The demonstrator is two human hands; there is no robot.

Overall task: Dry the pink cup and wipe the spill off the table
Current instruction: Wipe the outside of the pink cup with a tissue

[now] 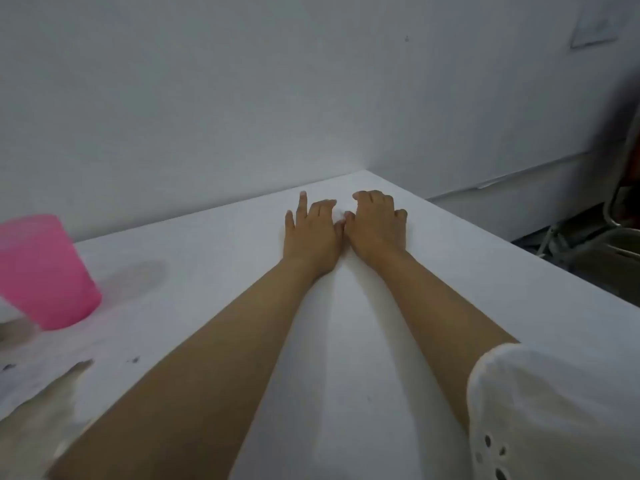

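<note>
Far corner of the table: both bare arms stretch forward across the plain white tabletop (242, 306), hands side by side near the corner where it meets the pale wall (242, 98).
Left hand: the left hand (311, 233) lies palm down with fingers loosely spread, the index finger pointing ahead; it grips nothing that can be seen.
Right hand: the right hand (377, 223) is palm down with fingers curled under; a small scrap of something white (341, 212), perhaps tissue, shows between the two hands, but whether either hand holds it is too blurred to tell.
Cup: the translucent pink plastic cup (45, 271) stands upright at the table's left side, well apart from both hands and untouched.
Spill: a greyish wet patch (145, 275) spreads on the table just right of the cup.
Sleeve: a white eyelet sleeve (554, 410) covers the right upper arm.
Progress: judging by the layout, neither drying nor wiping has been done.
Risk: a white wipe on a white table is easy to fumble. Sweeping an arm back left towards the spill could knock over the light cup or drag the sleeve through the wet.
</note>
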